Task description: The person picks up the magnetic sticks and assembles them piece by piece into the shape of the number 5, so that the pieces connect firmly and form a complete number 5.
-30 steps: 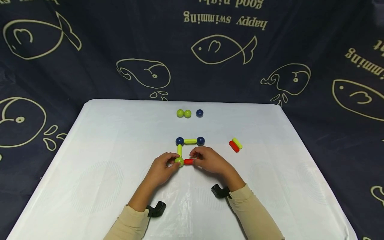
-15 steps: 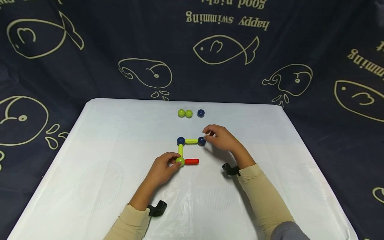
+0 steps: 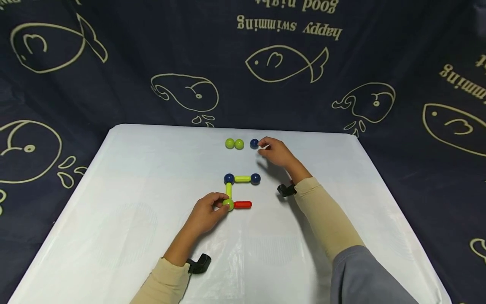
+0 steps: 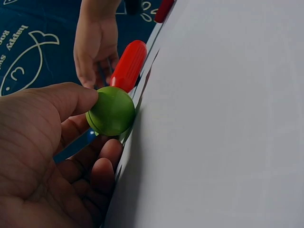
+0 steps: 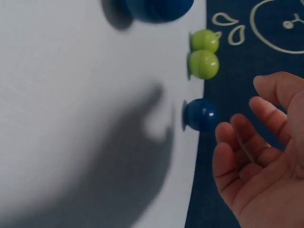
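Note:
My left hand [image 3: 206,214] pinches a green ball [image 4: 111,114] between thumb and fingers at the front corner of a small figure of magnetic balls and rods. From that ball a red rod [image 3: 243,204] points right. A yellow-green rod [image 3: 228,191] runs back to a dark blue ball [image 3: 229,179]. Another yellow-green rod [image 3: 242,179] joins that one to a second blue ball [image 3: 255,179]. At the back, my right hand [image 3: 278,153] holds nothing, its fingers spread beside a loose blue ball [image 5: 200,115]; a gap shows in the right wrist view.
Two loose green balls [image 3: 234,144] lie side by side, left of the loose blue ball. The white table [image 3: 114,177] ends at a dark printed cloth [image 3: 243,101] behind. In the head view, the right sleeve [image 3: 326,215] hides part of the tabletop.
My right hand has left the red rod and moved back past the figure to the loose blue ball. The left hand stays on the green ball.

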Tool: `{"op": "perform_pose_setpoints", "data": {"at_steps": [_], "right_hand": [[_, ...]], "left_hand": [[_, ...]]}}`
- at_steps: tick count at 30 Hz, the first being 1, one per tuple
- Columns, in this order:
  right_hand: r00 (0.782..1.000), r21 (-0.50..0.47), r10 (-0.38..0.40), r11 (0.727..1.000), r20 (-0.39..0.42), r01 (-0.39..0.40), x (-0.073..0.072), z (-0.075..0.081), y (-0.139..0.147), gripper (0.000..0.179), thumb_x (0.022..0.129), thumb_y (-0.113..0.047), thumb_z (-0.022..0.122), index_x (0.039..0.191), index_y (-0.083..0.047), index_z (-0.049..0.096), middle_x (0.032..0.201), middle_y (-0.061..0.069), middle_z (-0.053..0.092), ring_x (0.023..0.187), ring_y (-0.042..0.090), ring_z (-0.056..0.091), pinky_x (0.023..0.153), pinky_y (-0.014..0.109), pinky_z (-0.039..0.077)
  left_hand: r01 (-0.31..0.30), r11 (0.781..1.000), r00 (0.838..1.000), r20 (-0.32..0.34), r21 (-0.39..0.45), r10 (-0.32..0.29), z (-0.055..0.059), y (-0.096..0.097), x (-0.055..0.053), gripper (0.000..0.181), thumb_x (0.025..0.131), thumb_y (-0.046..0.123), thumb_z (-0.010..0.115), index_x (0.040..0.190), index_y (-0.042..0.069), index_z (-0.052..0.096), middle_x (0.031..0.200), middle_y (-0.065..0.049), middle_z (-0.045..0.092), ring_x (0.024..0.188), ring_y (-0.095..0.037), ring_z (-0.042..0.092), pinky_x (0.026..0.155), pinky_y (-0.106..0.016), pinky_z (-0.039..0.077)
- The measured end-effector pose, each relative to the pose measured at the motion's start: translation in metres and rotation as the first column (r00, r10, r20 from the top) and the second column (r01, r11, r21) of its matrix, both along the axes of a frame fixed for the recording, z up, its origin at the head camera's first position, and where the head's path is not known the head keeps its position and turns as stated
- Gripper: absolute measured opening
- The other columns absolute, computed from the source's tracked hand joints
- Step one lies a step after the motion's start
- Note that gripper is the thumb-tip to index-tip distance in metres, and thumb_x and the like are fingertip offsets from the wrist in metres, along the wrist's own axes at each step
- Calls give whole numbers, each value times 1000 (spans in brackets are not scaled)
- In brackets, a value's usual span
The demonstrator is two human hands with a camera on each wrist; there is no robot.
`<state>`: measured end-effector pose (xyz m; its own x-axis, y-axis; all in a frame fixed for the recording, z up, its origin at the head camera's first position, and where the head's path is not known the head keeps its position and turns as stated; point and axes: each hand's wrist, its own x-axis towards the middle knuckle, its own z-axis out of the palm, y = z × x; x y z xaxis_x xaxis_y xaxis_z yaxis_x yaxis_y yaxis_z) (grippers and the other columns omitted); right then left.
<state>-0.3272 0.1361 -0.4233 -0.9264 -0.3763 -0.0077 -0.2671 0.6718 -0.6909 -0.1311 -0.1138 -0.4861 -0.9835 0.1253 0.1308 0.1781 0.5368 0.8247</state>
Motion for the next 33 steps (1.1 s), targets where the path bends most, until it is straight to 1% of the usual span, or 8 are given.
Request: {"op": "perform_pose_setpoints", "data": {"at_steps": [7,10,13,18,20,25,27,33], "right_hand": [[1000,91,3,996,2,-3,-30,-7,-8,35,95,-14,64,128,-4,58,131,16,54,109,29,57,88,42,48],[1000,102,-17,995,0,17,-39,-10,-10,37,95,-13,64,130,-5,57,133,17,52,113,30,56,93,43,46],[1000,109,-26,994,12,25,-44,-14,-13,42,95,-14,64,135,-6,54,136,18,50,119,32,53,99,44,43],[997,116,-29,993,66,21,-45,-23,-17,47,94,-15,65,139,-9,52,136,19,50,121,32,50,95,43,46],[997,110,-36,994,67,28,-44,-26,-18,46,94,-14,66,138,-10,52,135,18,52,120,31,51,93,43,47],[998,114,-44,993,43,39,-42,-30,-19,40,94,-17,67,132,-10,54,134,17,55,122,30,51,99,44,43],[997,117,-54,992,49,48,-40,-31,-19,39,94,-18,67,130,-10,54,134,16,56,123,30,52,101,44,42],[995,110,-79,991,64,72,-35,-35,-19,35,94,-21,68,126,-12,55,132,15,58,121,29,53,101,44,43]], "left_hand": [[2,1000,1000,5,-13,-2,-1,1,0,22,88,12,75,110,11,71,91,3,63,84,-14,57,73,-33,46],[9,1000,1000,3,-8,-9,0,1,-1,23,88,13,74,111,11,71,92,3,64,85,-15,58,74,-33,46],[5,1000,1000,-5,-13,-5,0,1,-1,23,88,12,74,110,11,71,91,2,64,84,-15,58,73,-34,46],[-4,1000,1000,-2,-16,4,0,0,0,22,88,10,74,110,11,71,90,2,63,83,-16,58,72,-34,45],[0,1000,1000,-2,-17,0,0,0,0,22,88,11,74,110,11,71,90,2,63,83,-16,57,72,-33,45],[-7,1000,1000,8,-21,7,1,1,1,22,88,12,74,110,11,71,89,3,62,82,-15,56,71,-33,45],[-11,1000,1000,17,-19,12,2,2,1,23,88,13,75,110,11,71,89,4,62,81,-14,56,72,-33,45],[-7,1000,1000,7,-7,7,1,1,1,22,88,12,75,110,11,71,90,3,63,83,-14,57,73,-34,46]]}}
